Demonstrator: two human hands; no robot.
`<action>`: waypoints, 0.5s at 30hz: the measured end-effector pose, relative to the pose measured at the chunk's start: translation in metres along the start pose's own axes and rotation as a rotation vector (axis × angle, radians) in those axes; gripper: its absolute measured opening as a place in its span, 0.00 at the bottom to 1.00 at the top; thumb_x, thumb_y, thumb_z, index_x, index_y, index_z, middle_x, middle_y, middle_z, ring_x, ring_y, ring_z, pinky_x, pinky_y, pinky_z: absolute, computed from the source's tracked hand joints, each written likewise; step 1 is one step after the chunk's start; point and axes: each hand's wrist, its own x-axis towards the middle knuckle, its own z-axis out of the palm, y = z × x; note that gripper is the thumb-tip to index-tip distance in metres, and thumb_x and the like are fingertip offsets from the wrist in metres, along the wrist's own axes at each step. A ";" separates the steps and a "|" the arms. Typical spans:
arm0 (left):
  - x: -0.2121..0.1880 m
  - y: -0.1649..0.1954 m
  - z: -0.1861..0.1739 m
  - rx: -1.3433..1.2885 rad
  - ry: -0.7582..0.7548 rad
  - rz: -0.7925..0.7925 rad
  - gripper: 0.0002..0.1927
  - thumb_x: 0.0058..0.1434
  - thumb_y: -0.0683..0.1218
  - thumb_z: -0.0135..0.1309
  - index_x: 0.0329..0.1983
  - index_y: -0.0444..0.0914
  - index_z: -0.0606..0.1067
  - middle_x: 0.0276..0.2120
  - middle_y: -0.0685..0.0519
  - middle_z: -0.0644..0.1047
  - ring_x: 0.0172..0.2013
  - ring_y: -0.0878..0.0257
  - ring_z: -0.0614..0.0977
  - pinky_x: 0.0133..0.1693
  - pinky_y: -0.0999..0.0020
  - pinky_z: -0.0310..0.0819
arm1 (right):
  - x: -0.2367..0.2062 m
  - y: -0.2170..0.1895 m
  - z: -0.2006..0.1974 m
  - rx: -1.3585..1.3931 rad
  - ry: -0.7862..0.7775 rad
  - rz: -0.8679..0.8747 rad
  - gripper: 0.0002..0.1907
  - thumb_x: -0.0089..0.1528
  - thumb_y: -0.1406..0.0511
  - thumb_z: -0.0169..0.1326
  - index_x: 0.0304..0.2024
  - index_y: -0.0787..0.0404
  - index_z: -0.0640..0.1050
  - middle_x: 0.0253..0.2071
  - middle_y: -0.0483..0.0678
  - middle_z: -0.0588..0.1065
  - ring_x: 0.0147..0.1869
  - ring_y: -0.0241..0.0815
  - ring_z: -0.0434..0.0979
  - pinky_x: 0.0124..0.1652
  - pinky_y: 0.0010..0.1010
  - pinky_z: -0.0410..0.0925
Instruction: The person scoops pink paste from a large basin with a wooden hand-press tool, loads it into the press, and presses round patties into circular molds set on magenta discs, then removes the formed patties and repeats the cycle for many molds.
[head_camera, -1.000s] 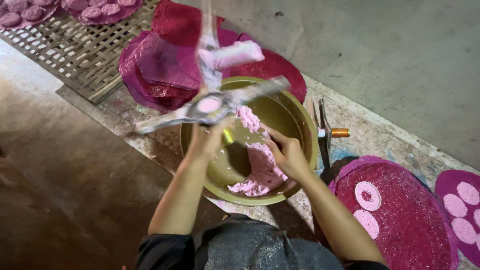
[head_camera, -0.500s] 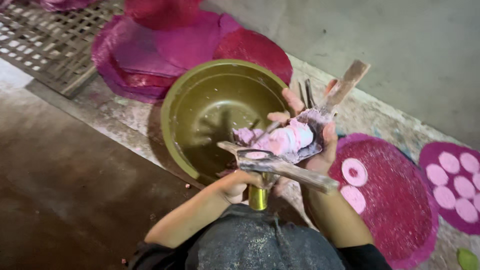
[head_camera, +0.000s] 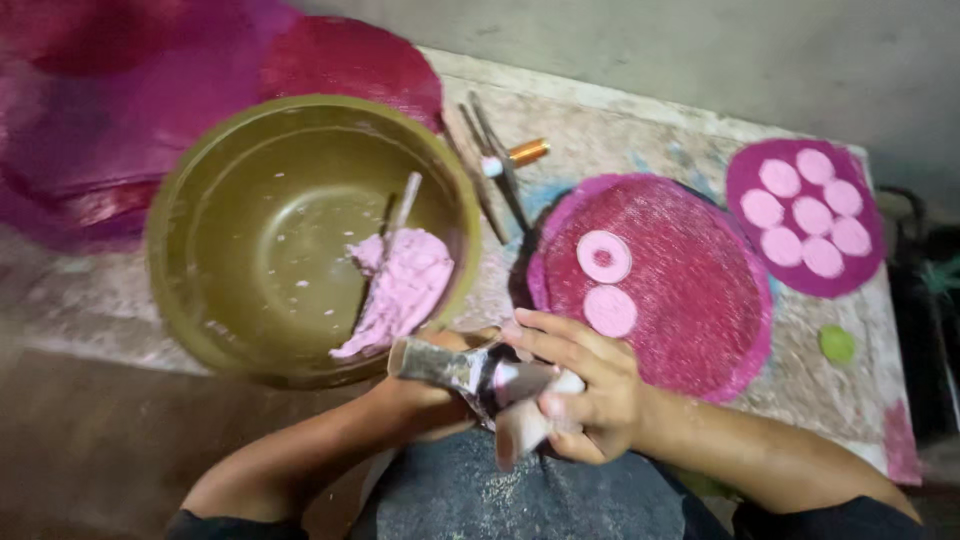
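Both my hands are closed around a metal press tool (head_camera: 470, 372) smeared with pink dough, held over my lap just below the bowl's near rim. My left hand (head_camera: 420, 395) grips it from underneath on the left. My right hand (head_camera: 580, 385) wraps its right end, fingers over pink dough. A large olive-green bowl (head_camera: 230, 200) in front of me holds a lump of pink dough (head_camera: 405, 285) and a thin stick (head_camera: 400, 210). To the right lies a round magenta mat (head_camera: 690, 290) carrying two pink dough discs (head_camera: 605, 257).
A smaller magenta mat (head_camera: 760, 170) with several pink discs lies at the far right. A stack of magenta mats (head_camera: 150, 90) sits behind the bowl. Metal sticks and an orange-handled tool (head_camera: 515, 155) lie between bowl and mat. A small green lump (head_camera: 837, 343) rests nearby.
The press tool has come down from above the bowl to my lap, both hands with it. The view has shifted right, showing both disc-covered mats.
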 end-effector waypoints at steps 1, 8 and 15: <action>0.011 -0.008 0.009 0.005 -0.016 0.032 0.19 0.58 0.53 0.62 0.49 0.41 0.76 0.43 0.53 0.80 0.43 0.60 0.81 0.44 0.62 0.74 | -0.006 -0.003 -0.005 0.002 -0.001 0.079 0.32 0.68 0.59 0.51 0.74 0.45 0.60 0.66 0.69 0.69 0.69 0.68 0.74 0.63 0.50 0.74; 0.089 -0.048 0.038 -0.172 -0.055 0.129 0.36 0.56 0.60 0.64 0.63 0.43 0.67 0.58 0.49 0.71 0.59 0.55 0.68 0.59 0.58 0.60 | -0.085 0.016 -0.117 0.642 -0.293 1.046 0.54 0.60 0.34 0.52 0.74 0.62 0.55 0.74 0.62 0.60 0.78 0.54 0.60 0.71 0.50 0.57; 0.193 -0.065 0.027 -1.299 -0.180 0.545 0.53 0.53 0.67 0.66 0.76 0.44 0.58 0.74 0.46 0.62 0.75 0.51 0.56 0.75 0.53 0.47 | -0.194 0.024 -0.159 1.458 -0.106 1.355 0.57 0.63 0.34 0.51 0.75 0.72 0.62 0.59 0.61 0.73 0.62 0.52 0.71 0.58 0.43 0.64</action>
